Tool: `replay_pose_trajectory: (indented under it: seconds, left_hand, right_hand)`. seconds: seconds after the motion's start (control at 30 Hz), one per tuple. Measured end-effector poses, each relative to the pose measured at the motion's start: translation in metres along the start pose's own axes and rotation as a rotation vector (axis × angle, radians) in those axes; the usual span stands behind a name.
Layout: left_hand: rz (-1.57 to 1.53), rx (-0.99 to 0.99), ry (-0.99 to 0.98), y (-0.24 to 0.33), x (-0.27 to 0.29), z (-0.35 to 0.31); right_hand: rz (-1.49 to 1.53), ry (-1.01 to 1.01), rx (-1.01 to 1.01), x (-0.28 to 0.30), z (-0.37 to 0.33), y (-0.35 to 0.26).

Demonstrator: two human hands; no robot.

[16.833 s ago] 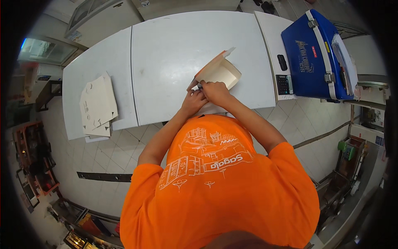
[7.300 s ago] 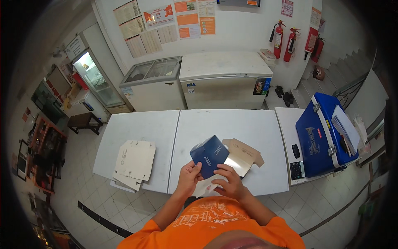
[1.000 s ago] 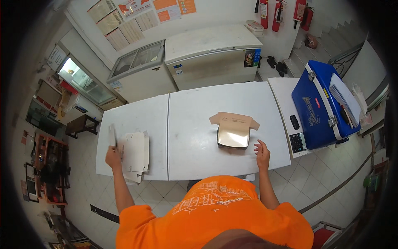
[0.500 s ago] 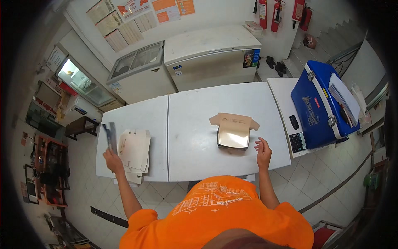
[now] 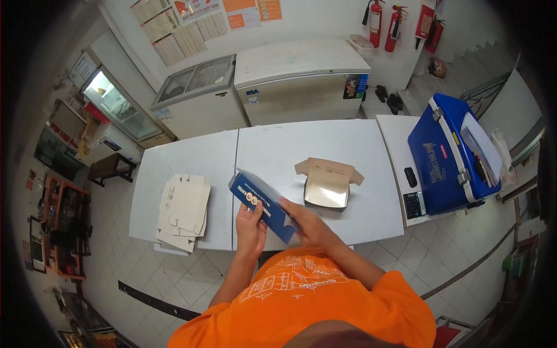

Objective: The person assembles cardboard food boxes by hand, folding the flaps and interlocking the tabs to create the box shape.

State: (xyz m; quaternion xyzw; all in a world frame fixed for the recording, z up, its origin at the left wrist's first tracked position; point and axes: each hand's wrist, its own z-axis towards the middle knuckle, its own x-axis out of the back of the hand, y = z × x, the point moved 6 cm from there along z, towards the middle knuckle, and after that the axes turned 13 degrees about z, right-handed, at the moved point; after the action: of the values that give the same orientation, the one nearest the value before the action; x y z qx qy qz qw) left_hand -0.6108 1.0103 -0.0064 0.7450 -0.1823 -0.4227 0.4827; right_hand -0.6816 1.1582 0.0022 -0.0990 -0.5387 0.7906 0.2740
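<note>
Over the front middle of the table, a blue printed cardboard sleeve point(image 5: 262, 206) is tilted between my hands. My left hand point(image 5: 252, 229) grips its lower left side, thumb on the printed face. At its right end my right hand point(image 5: 307, 225) has its fingers closed on the edge; some fingertips are hidden. Beyond my right hand stands a brown takeaway box point(image 5: 328, 196) with a shiny inside, its lid raised and side flaps spread. To my left lies a stack of flat carton blanks point(image 5: 184, 206), apart from both hands.
The white table point(image 5: 272, 151) has a seam left of its middle. A blue cool box point(image 5: 441, 156) with papers on it stands at right, beside a calculator point(image 5: 415, 205) and a small black object point(image 5: 411, 177). Chest freezers point(image 5: 301, 95) line the far side.
My left hand has brought the blue sleeve from beside the carton stack to the middle. My right hand has moved left from beside the takeaway box and taken hold of the sleeve.
</note>
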Motion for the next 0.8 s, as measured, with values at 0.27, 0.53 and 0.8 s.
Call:
replay_pose_trajectory:
  seconds: [0.27, 0.53, 0.8]
  left_hand:
    - [0.056, 0.041, -0.119, 0.010, -0.029, -0.019]
    - [0.309, -0.054, -0.154, 0.034, -0.036, -0.029]
    - [0.330, -0.255, -0.035, 0.034, -0.041, -0.042]
  right_hand:
    - [0.184, 0.240, 0.008, 0.030, -0.003, -0.001]
    - [-0.508, 0.099, 0.238, 0.017, 0.004, -0.044]
    - [-0.136, 0.105, 0.114, 0.002, -0.005, -0.033]
